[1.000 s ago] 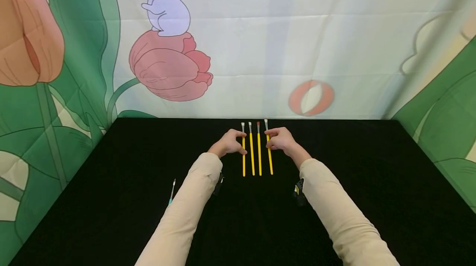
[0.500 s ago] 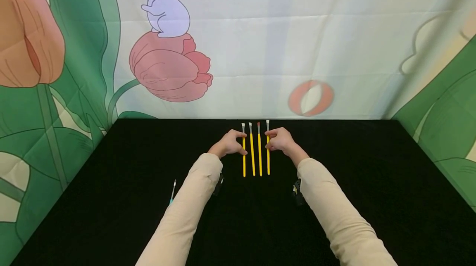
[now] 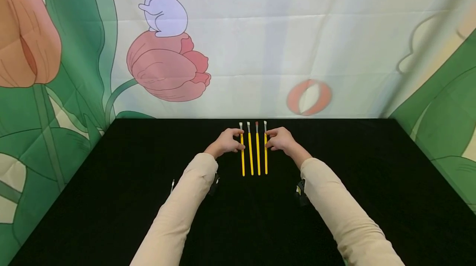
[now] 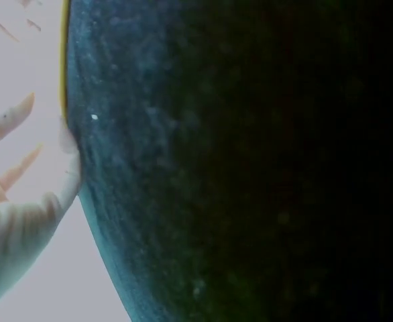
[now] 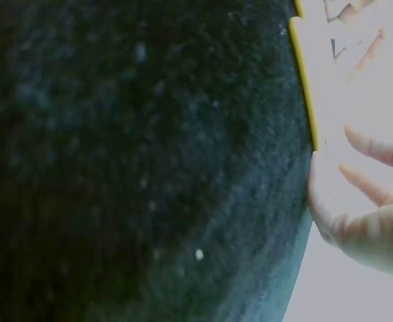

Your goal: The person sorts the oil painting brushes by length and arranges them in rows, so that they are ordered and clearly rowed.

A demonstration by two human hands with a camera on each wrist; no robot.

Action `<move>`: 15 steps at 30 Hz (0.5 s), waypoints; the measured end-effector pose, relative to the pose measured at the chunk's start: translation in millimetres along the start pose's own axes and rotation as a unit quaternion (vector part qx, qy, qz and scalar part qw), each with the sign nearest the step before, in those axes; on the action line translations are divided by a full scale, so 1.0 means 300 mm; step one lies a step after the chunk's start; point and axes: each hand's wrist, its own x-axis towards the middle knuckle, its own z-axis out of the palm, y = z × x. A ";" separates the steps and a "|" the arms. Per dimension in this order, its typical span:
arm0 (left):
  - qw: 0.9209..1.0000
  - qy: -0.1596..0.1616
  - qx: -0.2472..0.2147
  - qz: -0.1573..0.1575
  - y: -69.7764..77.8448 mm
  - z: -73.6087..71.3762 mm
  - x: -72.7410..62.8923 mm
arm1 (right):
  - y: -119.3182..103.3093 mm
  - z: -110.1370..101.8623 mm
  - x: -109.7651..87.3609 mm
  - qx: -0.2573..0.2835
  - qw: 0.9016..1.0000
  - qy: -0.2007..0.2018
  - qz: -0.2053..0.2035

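Several paintbrushes with yellow handles lie side by side on the black cloth, bristles toward the back. My left hand (image 3: 226, 141) touches the leftmost paintbrush (image 3: 243, 162), its index fingertip and thumb spread apart along the handle. At the rightmost paintbrush (image 3: 265, 162), my right hand (image 3: 282, 139) rests its index fingertip and thumb against the handle in the same spread way. Between them lie a pale-tipped paintbrush (image 3: 251, 154) and a red-tipped paintbrush (image 3: 258, 154), touched by neither hand. Both wrist views show thumbs beside yellow handles (image 4: 64, 60), with overexposed surroundings.
A black cloth (image 3: 334, 154) covers the table. A thin brush (image 3: 172, 185) lies to the left, mostly hidden by my left sleeve (image 3: 186, 208). Behind the table hangs a printed curtain (image 3: 241, 51) with tulips and a white animal.
The rightmost paintbrush has turned from slanted to nearly upright in the view, its lower end moving left with my right hand. The left hand has shifted slightly up its paintbrush.
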 end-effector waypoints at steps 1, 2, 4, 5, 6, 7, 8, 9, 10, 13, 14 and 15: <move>1.000 0.005 0.001 0.002 0.003 -0.003 -0.004 | -0.001 -0.004 -0.005 -0.005 1.000 -0.003 0.000; 1.000 0.009 0.002 0.004 0.006 -0.005 -0.007 | -0.004 -0.008 -0.011 -0.009 1.000 -0.006 -0.001; 1.000 0.014 0.010 0.010 0.014 -0.011 -0.015 | -0.012 -0.018 -0.026 -0.016 1.000 -0.010 -0.003; 1.000 0.015 0.015 0.015 0.018 -0.015 -0.019 | -0.018 -0.023 -0.033 -0.019 1.000 -0.013 -0.004; 1.000 0.015 0.020 0.019 0.023 -0.019 -0.023 | -0.023 -0.028 -0.041 -0.022 1.000 -0.015 -0.007; 0.999 0.015 0.023 0.023 0.027 -0.023 -0.027 | -0.029 -0.032 -0.048 -0.023 1.000 -0.018 -0.010; 0.999 0.014 0.026 0.028 0.031 -0.026 -0.030 | -0.035 -0.037 -0.055 -0.025 0.999 -0.020 -0.013; 0.999 0.013 0.030 0.032 0.035 -0.030 -0.035 | -0.039 -0.041 -0.062 -0.026 0.999 -0.023 -0.015; 0.999 0.012 0.033 0.037 0.037 -0.034 -0.039 | -0.044 -0.046 -0.069 -0.027 0.999 -0.026 -0.018; 0.998 0.011 0.035 0.047 0.043 -0.045 -0.053 | -0.052 -0.056 -0.088 -0.029 0.998 -0.035 -0.031; 0.998 0.011 0.036 0.050 0.044 -0.049 -0.058 | -0.054 -0.060 -0.094 -0.031 0.998 -0.038 -0.036; 0.998 0.012 0.036 0.053 0.045 -0.052 -0.064 | -0.056 -0.064 -0.101 -0.032 0.998 -0.040 -0.040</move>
